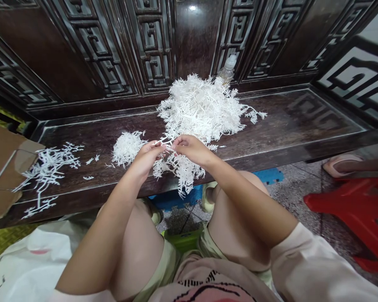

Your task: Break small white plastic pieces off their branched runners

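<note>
**Two-Handed Pinch Hold: Condition and Hazards**

At far left, a flattened brown cardboard sheet overlaps the dark carved-wood desk. Loose fine white branching sprigs lie on the desk just beside it. Further right sits a compact white tuft, near the left hand.

The left hand is closed in a pinch on a white branched sprig. The right hand is closed in a matching pinch on the same sprig, with the two hands almost touching. The sprig is held just above the front edge of the desk, with its lower branches hanging over that edge. A large heap of white sprigs rises directly behind the hands, and a clear plastic bottle stands behind it against the carved back panel. At far right, a red plastic stool stands on the speckled floor.

Hazards: the thin branches appear fragile, so excess pinch force could snap them. Snagged branches could drag sprigs from the heap. Loose pieces near the front edge could drop to the floor if brushed.
</note>
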Motion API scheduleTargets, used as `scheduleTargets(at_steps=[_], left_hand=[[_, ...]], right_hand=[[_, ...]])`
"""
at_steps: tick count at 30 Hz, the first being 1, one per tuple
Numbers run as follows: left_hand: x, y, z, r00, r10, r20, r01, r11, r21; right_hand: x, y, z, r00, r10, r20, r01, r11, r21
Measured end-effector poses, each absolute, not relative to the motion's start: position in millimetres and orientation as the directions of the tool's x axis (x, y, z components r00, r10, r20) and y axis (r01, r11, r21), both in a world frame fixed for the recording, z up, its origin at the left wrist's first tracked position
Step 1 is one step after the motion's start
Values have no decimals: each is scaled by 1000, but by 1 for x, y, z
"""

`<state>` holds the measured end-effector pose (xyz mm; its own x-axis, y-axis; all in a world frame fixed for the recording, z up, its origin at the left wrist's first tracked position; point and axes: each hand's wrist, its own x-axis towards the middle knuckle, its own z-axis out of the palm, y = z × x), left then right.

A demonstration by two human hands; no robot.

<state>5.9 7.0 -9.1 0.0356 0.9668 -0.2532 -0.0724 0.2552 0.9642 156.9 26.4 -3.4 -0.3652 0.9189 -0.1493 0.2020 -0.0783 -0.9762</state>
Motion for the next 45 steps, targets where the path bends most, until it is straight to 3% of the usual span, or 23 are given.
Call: scheduleTargets(at_steps=[4,12,16,22,27,33,38,41,45], left_hand=[[5,9,-11,-2,969,-248,-44,248,968],[1,11,-15,-50,961,-273,-99,267,959],[0,9,-9,41,953,-299,-186,301,935],[0,5,-5,221,896,-384,-155,421,894],[1,3,-9,184,896,-404,-303,443,844],[8,-2,-3,205,879,-431,-321,476,819],[8,-3,-7,136,863,-487,-260,506,823],[8,-2,-11,137,892,-430,-217,451,866],[11,-4,-11,-13,948,-318,-78,316,945]], right_hand=[[157,26,-5,-383,910,-159,92,-134,-987],[158,25,-4,-442,883,-158,49,-152,-987],[156,25,-3,-403,898,-178,31,-181,-983],[156,26,-8,-426,896,-123,-13,-142,-990],[156,26,-7,-439,889,-128,-17,-151,-988],[153,24,-7,-454,882,-127,34,-126,-991],[152,26,-11,-417,908,-36,76,-5,-997],[151,26,-11,-407,913,-38,47,-20,-999],[151,26,-10,-379,924,-56,1,-60,-998]])
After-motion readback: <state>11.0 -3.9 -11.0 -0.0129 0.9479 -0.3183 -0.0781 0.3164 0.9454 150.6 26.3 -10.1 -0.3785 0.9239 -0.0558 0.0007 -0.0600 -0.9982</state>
